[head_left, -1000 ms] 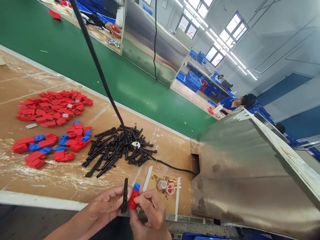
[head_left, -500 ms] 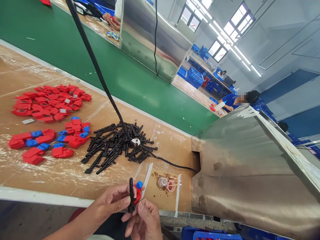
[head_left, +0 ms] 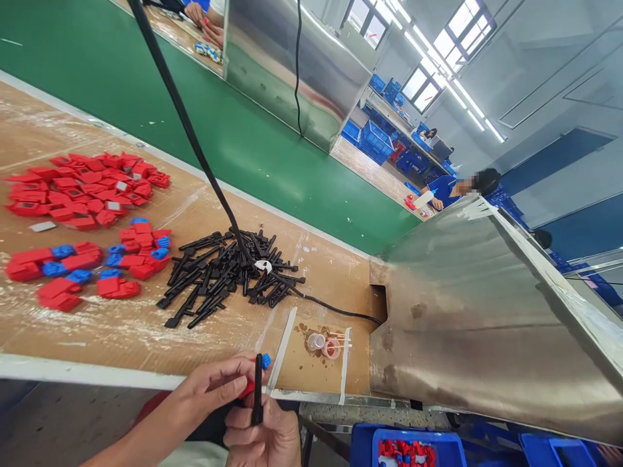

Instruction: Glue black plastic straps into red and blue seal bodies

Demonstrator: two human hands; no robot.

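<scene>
Blue bin (head_left: 419, 437) of red and blue parts (head_left: 407, 452) lower right of both hands, clear cup (head_left: 316, 342) and cup with sticks (head_left: 331, 351) farther right, left hand (head_left: 209, 388) pinching red-and-blue piece (head_left: 248, 388), adjacent right hand (head_left: 267, 433) gripping black piece (head_left: 257, 389), long axis near-vertical in view

Bright | ceiling tubes (head_left: 440, 71), windows (head_left: 421, 87) | metal glare | edges stretched

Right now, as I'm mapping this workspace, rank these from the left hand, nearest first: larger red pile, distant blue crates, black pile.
1. Black pile: just beyond the left hand.
2. Larger red pile: farther left.
3. Distant blue crates: across the green belt.
</scene>
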